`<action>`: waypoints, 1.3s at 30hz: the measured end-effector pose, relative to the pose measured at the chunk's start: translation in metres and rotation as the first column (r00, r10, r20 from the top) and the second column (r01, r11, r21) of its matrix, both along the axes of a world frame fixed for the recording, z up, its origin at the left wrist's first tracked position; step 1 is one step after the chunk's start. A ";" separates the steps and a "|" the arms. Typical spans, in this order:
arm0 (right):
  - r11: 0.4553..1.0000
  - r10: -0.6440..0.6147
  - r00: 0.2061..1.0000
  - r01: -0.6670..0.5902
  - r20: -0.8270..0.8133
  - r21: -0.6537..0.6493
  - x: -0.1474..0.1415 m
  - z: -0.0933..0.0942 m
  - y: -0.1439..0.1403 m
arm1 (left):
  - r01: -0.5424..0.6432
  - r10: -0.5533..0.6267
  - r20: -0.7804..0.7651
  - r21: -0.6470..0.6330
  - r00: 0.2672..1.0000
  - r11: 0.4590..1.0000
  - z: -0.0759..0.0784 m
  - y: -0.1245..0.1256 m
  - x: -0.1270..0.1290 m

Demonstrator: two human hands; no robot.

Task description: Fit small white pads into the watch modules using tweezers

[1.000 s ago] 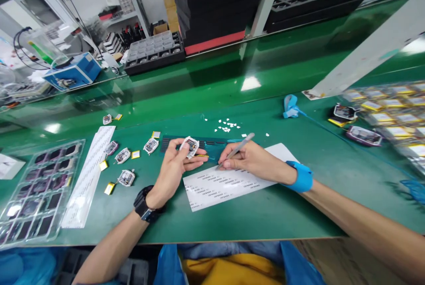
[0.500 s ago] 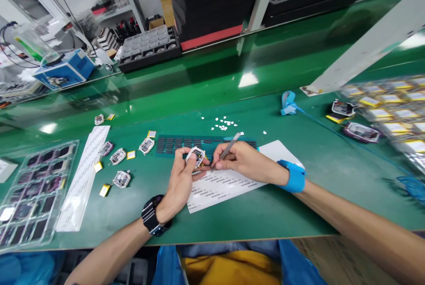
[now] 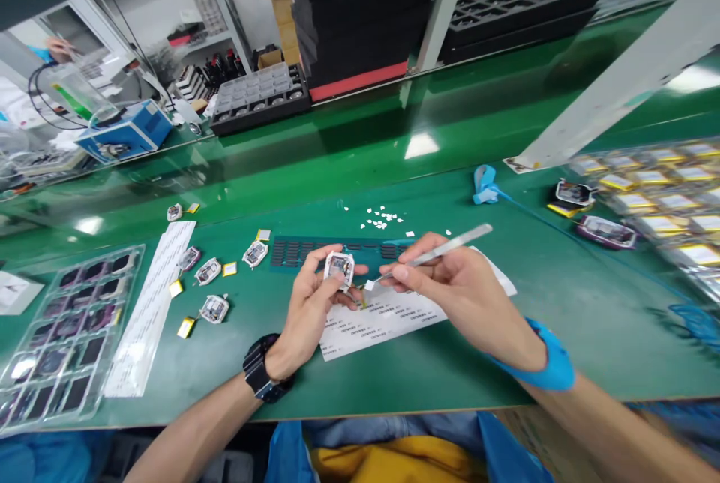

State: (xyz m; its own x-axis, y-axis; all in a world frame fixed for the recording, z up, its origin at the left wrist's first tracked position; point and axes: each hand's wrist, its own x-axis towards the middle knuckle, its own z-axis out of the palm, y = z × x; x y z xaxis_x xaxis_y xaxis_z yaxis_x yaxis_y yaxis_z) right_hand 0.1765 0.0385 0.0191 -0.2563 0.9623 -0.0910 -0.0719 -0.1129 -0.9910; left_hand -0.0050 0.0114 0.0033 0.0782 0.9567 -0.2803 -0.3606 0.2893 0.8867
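My left hand (image 3: pixel 316 295) is closed round a white watch case (image 3: pixel 340 268) with its electronics exposed, tilted toward me. Below the case a small yellow-edged piece, probably its battery, shows partly behind my fingers. My right hand (image 3: pixel 450 280) pinches silver tweezers (image 3: pixel 447 245), their tips pointing left toward the case. A small white square sticker (image 3: pixel 369 285) sits at the tips, just right of my left fingers. Beneath both hands lies a white printed sheet (image 3: pixel 388 318). Behind them is a teal sheet with rows of dark strips (image 3: pixel 292 252).
Several watch cases with batteries (image 3: pixel 214 308) lie to the left, beside a white strip sheet (image 3: pixel 138 333) and a clear tray of watch parts (image 3: pixel 73 340). White bits (image 3: pixel 382 219) are scattered behind my hands. At right are a blue strap cord (image 3: pixel 484 184) and a battery tray (image 3: pixel 658 202).
My right hand has drawn back to the right from the sheet, and the tweezers now slant lower with a white sticker at their tips. The watch case has turned more toward me.
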 end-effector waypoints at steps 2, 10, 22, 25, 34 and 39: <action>0.993 -0.110 0.993 0.112 -0.036 0.047 -0.007 -0.001 -0.016 | -0.009 0.010 0.038 -0.011 0.999 1.000 0.004 -0.002 0.001; 0.884 -0.435 0.900 0.435 -0.038 0.170 -0.034 -0.022 -0.049 | -0.004 0.013 0.154 -0.059 0.988 0.998 0.009 -0.010 0.005; 0.850 -0.485 0.874 0.465 0.024 0.247 -0.041 -0.024 -0.054 | -0.029 0.033 0.189 -0.023 0.981 0.999 0.007 -0.018 0.007; 0.838 -0.503 0.864 0.480 0.029 0.259 -0.042 -0.025 -0.055 | -0.034 0.038 0.181 -0.028 0.983 0.999 0.008 -0.018 0.007; 0.848 -0.479 0.878 0.465 -0.008 0.255 -0.044 -0.025 -0.055 | -0.034 0.038 0.195 -0.023 0.980 0.999 0.009 -0.017 0.008; 0.850 -0.465 0.885 0.448 -0.006 0.279 -0.042 -0.027 -0.057 | -0.013 0.011 0.094 0.018 0.995 1.000 0.007 -0.019 0.009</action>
State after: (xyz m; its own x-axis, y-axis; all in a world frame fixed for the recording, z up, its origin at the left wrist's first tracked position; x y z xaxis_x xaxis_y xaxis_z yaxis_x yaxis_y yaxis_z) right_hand 0.1346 -0.0184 -0.0080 0.2152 0.9594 0.1825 0.0092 0.1849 -0.9827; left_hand 0.0038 -0.0081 0.0100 0.0918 0.9626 -0.2548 -0.4461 0.2685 0.8538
